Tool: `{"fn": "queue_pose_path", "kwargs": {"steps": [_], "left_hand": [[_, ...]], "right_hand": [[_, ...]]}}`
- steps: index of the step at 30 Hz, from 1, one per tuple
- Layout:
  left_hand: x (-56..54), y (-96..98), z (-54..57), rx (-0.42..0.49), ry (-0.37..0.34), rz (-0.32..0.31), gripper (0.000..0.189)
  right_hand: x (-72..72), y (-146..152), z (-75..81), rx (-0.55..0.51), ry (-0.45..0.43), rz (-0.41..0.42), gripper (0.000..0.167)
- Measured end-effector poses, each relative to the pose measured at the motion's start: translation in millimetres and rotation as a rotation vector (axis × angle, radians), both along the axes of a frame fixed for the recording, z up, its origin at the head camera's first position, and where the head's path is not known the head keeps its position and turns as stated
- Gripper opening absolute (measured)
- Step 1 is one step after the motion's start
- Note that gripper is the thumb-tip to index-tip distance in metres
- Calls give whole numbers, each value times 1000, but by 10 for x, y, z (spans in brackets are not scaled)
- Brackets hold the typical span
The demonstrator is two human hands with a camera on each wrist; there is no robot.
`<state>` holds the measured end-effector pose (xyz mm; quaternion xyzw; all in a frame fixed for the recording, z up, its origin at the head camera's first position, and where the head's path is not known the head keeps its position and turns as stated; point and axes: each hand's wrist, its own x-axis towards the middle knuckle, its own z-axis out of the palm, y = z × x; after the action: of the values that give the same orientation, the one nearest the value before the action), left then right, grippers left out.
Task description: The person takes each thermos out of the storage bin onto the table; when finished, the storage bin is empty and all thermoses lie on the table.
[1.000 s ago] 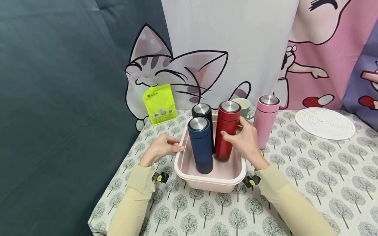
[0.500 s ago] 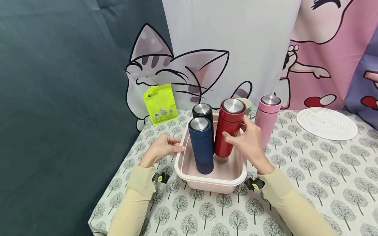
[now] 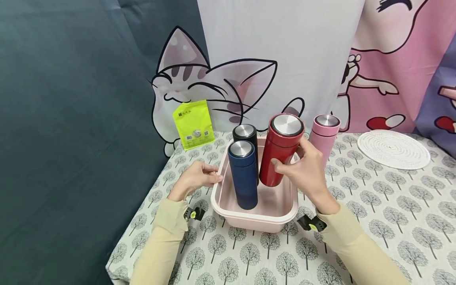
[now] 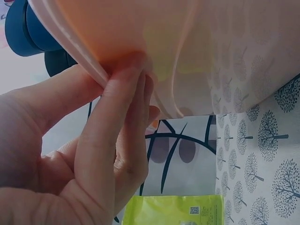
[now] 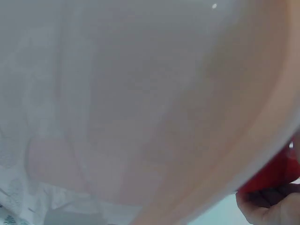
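In the head view my right hand (image 3: 304, 168) grips a red thermos (image 3: 279, 152) with a silver lid, tilted over the pink basin (image 3: 254, 219). My left hand (image 3: 196, 179) pinches the basin's left rim between thumb and fingers; the left wrist view shows the left fingers (image 4: 96, 136) against the basin wall (image 4: 187, 56). Inside the basin stand a blue thermos (image 3: 244, 178) and, behind it, a black thermos (image 3: 245, 131). The basin wall (image 5: 140, 103) fills most of the right wrist view, with the red thermos (image 5: 274, 171) at its right edge.
A pink thermos (image 3: 323, 138) stands right of the basin, partly behind my right hand. Farther right lies a round white woven mat (image 3: 393, 149). A lime-green packet (image 3: 194, 126) stands at the back left. The tree-patterned cloth (image 3: 374, 237) covers the table.
The red thermos has risen and tilted its top toward the right as my right hand lifts it. A pale green cup behind it is now hidden. My left hand stays at the rim.
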<state>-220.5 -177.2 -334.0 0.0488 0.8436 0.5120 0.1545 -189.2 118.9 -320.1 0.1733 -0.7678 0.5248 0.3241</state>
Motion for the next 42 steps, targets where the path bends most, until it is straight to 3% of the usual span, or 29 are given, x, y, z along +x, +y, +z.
{"fn": "queue_pose_path", "kwargs": {"steps": [12,30,42], "left_hand": [[-7,3,0,2,0,5,44],[-22,12,21,11,-8,8,45],[-16,18,32,28,-13,8,45]], "right_hand": [[140,58,183,-27,152,21,54],[308,274,406,-110,217,11,48],[429,417,431,-93,209,-42,50]]}}
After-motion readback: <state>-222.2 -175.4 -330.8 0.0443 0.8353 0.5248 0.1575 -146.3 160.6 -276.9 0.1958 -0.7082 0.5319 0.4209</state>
